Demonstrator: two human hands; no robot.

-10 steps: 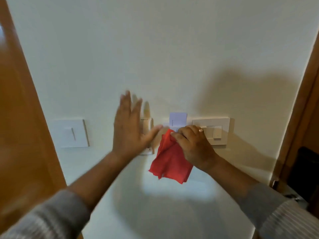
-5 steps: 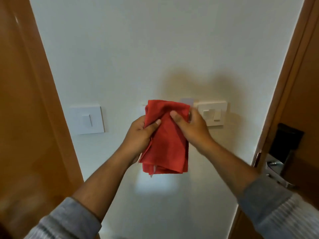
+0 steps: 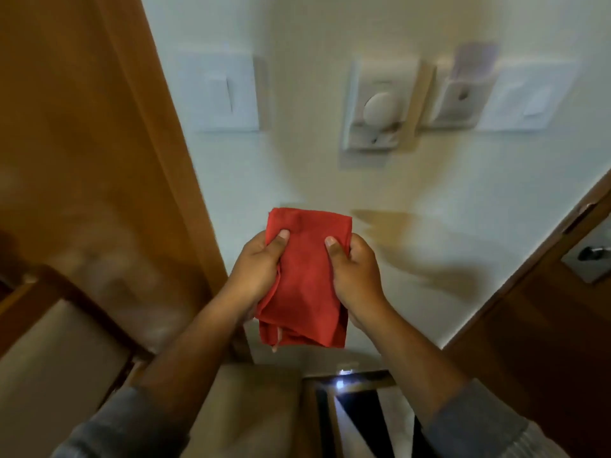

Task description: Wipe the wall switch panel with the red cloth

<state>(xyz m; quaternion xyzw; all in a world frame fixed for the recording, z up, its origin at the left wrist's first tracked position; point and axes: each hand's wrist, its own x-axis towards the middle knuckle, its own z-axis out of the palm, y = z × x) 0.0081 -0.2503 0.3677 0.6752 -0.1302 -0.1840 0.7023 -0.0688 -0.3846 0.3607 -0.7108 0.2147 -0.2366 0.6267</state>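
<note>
A pale wall (image 3: 330, 180) fills the view between two wooden door frames. On it we see a dial panel (image 3: 380, 105), a switch (image 3: 220, 92) to its left and a holder (image 3: 458, 94) and another switch (image 3: 529, 95) to its right. Well below the dial panel, clear of the wall, we grip the folded cloth (image 3: 305, 279), left hand (image 3: 256, 272) and right hand (image 3: 355, 276) closed on its side edges, thumbs in front.

Matt cloth, smooth plastic, glossy wood

Your red cloth (image 3: 305, 276) looks soft and matt; above it, the switch panel (image 3: 380, 104) is smooth plastic, the door frame (image 3: 99, 127) left glossy wood.
</note>
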